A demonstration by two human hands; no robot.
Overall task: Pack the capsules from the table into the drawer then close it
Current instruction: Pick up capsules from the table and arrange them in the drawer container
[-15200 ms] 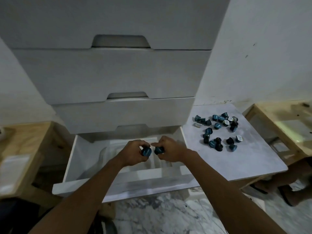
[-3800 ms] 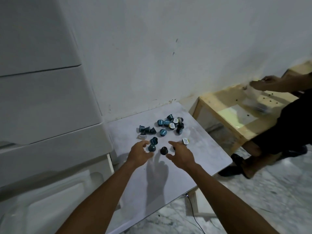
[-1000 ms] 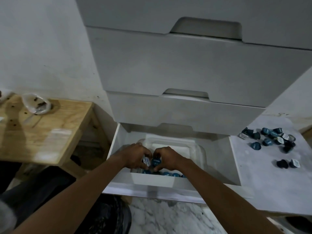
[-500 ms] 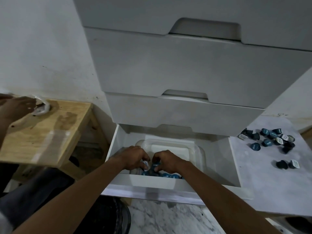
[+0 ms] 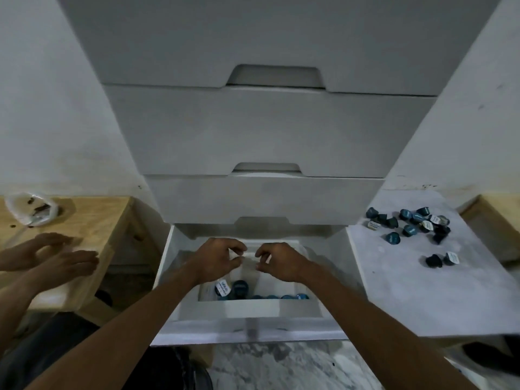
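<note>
The bottom drawer (image 5: 250, 309) of a white cabinet stands pulled out below me. Several blue capsules (image 5: 239, 288) lie along its front inside a clear tray, one showing a white lid. My left hand (image 5: 218, 258) and my right hand (image 5: 277, 261) hover side by side above the drawer, fingers apart and curled, holding nothing. More blue and black capsules (image 5: 409, 225) lie scattered on the white table (image 5: 422, 291) to the right, with two capsules (image 5: 441, 260) set apart nearer me.
Three closed drawers (image 5: 253, 130) rise above the open one. A wooden table (image 5: 84, 229) on the left carries a clear plastic bag (image 5: 31, 211); another person's hands (image 5: 50, 256) rest at its edge. Another wooden table (image 5: 495, 218) stands far right. Marble floor lies below.
My hands have lifted out of the drawer and let go of the capsules they held, which now lie in the tray. Another person's hands moved along the left table.
</note>
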